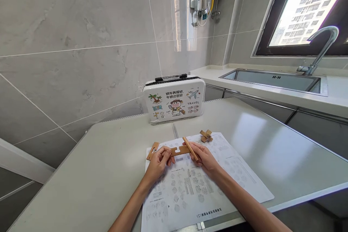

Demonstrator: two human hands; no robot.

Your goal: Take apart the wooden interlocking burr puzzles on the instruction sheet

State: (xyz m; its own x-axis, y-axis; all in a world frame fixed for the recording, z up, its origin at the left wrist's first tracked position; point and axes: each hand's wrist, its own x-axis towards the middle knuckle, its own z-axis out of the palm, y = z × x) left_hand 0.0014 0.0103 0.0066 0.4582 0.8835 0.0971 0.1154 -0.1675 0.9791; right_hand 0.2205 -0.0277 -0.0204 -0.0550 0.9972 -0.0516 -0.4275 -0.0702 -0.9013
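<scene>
Early stage by my reckoning: my left hand (158, 158) pinches the notched wooden bar (174, 150) over the instruction sheet (195, 185) on the counter (103, 166), my right hand (204, 156) grips a wooden stick (190, 148) across it, unjoined; a crossed wooden piece (206, 136) waits nearby.

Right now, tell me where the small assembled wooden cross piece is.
In the head view, the small wooden cross piece lies on the instruction sheet at its far edge, just beyond the right hand, in front of the white travel-print case.

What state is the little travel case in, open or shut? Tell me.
Shut. The white travel case stands upright against the wall, its lid seam closed all round and its black handle flat on top.
</scene>
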